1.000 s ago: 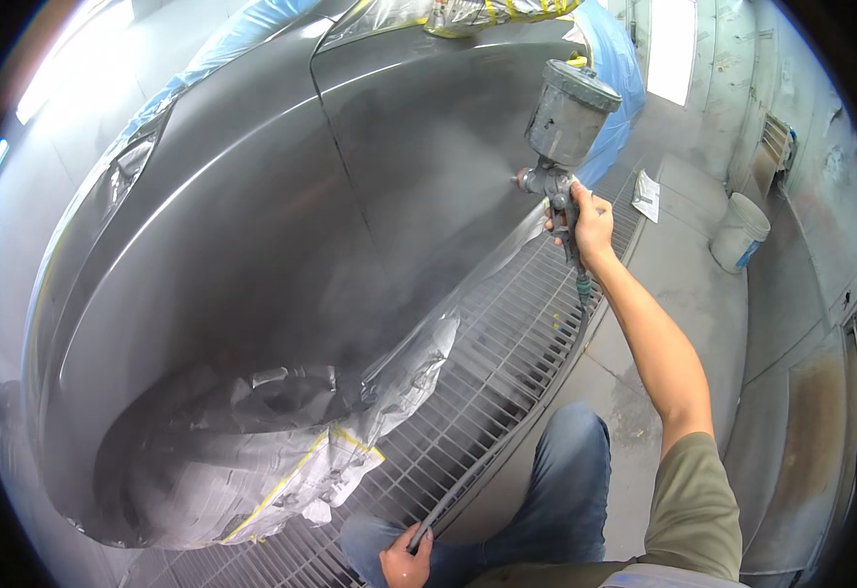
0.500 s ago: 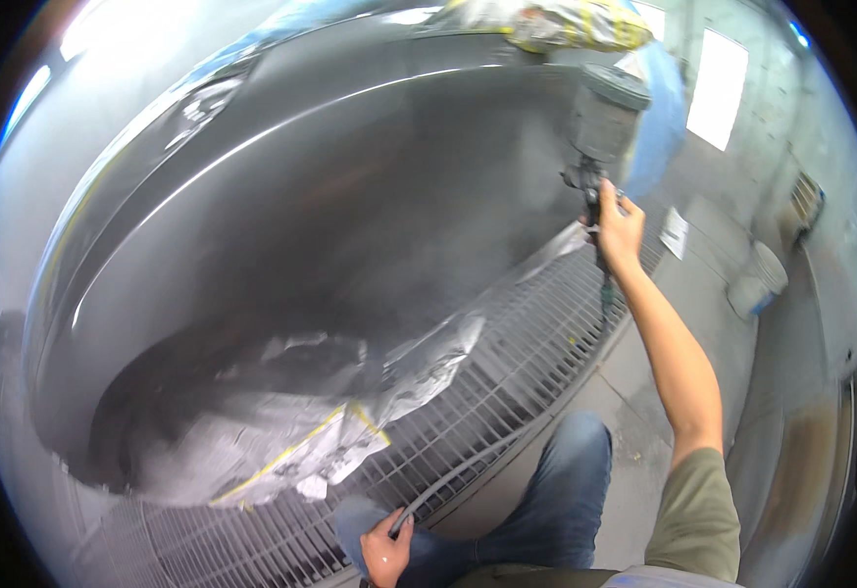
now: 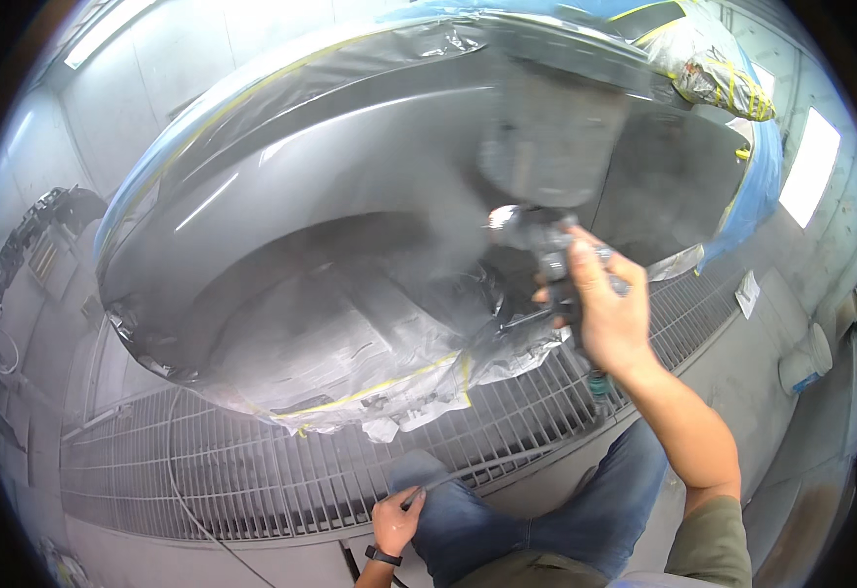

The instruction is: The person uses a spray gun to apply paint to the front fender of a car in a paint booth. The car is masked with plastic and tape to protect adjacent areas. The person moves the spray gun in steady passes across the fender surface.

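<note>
Currently, a cup-topped spray gun [image 3: 551,147], blurred, is held before the grey car fender [image 3: 370,157], right of the masked wheel arch [image 3: 350,309], its handle wrapped by the right hand's [image 3: 613,304] curled fingers. A grey air hose [image 3: 438,481] is pinched between thumb and fingers by the left hand [image 3: 396,522], beside the denim-covered left knee [image 3: 417,465].

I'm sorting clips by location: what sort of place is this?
Probably a vehicle paint booth: the right hand grips a spray gun beside a grey car body edged with taped masking sheets, above a slatted floor grate.
</note>
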Motion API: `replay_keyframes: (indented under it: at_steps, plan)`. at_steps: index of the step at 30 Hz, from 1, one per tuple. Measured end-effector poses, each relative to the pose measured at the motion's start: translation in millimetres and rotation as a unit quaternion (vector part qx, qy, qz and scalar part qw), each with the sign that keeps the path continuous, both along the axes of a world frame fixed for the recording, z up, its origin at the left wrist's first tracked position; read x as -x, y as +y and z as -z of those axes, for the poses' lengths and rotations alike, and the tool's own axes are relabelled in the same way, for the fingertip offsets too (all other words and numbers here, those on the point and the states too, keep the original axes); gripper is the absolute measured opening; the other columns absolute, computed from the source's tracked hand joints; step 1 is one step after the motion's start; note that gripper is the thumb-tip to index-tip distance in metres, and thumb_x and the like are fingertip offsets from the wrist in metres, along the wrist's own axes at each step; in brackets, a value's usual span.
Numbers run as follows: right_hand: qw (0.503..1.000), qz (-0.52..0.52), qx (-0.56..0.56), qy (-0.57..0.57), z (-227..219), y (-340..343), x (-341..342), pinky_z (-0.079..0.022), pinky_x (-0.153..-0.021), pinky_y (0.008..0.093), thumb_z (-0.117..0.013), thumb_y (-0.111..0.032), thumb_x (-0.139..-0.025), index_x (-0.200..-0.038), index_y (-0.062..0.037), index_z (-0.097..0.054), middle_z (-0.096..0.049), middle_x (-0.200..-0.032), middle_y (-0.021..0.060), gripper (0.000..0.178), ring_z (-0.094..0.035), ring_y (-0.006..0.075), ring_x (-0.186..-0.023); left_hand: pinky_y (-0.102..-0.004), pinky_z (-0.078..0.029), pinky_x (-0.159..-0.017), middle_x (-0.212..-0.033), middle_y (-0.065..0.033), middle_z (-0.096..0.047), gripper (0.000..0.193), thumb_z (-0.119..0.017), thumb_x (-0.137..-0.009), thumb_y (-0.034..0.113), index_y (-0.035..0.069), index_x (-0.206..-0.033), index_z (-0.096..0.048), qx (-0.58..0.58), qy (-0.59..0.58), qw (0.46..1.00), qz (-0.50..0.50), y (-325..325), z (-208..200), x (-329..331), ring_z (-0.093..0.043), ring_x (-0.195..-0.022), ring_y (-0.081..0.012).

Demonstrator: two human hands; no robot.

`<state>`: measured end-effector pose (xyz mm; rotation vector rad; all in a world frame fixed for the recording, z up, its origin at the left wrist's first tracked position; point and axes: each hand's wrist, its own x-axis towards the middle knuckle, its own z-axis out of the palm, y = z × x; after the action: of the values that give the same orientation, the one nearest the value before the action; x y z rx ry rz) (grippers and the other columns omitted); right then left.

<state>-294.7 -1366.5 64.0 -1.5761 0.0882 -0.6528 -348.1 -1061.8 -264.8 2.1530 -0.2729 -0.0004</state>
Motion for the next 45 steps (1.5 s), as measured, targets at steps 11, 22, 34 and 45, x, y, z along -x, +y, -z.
replay_keyframes:
  at_steps: [11,22,34,45]
  plan:
    - [0.964,-0.260,0.010,-0.048,-9.9,83.2,-55.7,-0.047,-0.063,0.0219,-0.064,-0.022,-0.099,-0.125,0.0076,-0.064,-0.067,-0.080,-0.0008,0.039,-0.056,0.0032,-0.070,-0.0373,-0.056,-0.076,-0.091,-0.0256,-0.073,0.032,-0.075,-0.087,0.023,-0.004,-0.103,-0.075,-0.001,0.067,0.995,-0.076,21.3,4.6,10.4,-0.074,-0.083,-0.0345]
    - [0.999,0.002,0.022,-0.039,4.9,-144.8,-20.4,-0.052,-0.045,0.0276,-0.052,-0.039,-0.105,-0.127,0.0018,-0.062,-0.071,-0.082,0.0151,0.048,-0.069,0.0177,-0.064,-0.0364,-0.054,-0.066,-0.083,-0.0255,-0.071,0.029,-0.076,-0.085,0.021,-0.003,-0.101,-0.075,0.013,0.035,0.999,0.008,-62.4,-32.4,8.8,-0.073,-0.072,-0.0322]
    - [0.974,0.219,-0.002,-0.061,11.4,-371.9,43.4,-0.050,-0.040,0.0304,-0.053,-0.042,-0.102,-0.090,0.0010,-0.068,-0.068,-0.072,0.0145,0.047,-0.069,0.0209,-0.058,-0.0359,-0.055,-0.071,-0.087,-0.0245,-0.073,0.032,-0.078,-0.083,0.018,-0.005,-0.104,-0.073,0.019,0.063,0.991,0.120,-167.0,-79.6,23.6,-0.074,-0.078,-0.0332]
    - [0.928,0.368,0.025,-0.060,2.1,-484.4,43.9,-0.048,-0.038,0.0313,-0.057,-0.043,-0.101,-0.086,-0.0015,-0.066,-0.067,-0.069,0.0109,0.045,-0.066,0.0182,-0.053,-0.0326,-0.051,-0.058,-0.080,-0.0204,-0.071,0.033,-0.080,-0.082,0.018,-0.003,-0.106,-0.074,0.034,0.068,0.987,0.142,-199.3,-93.8,30.0,-0.069,-0.063,-0.0240]
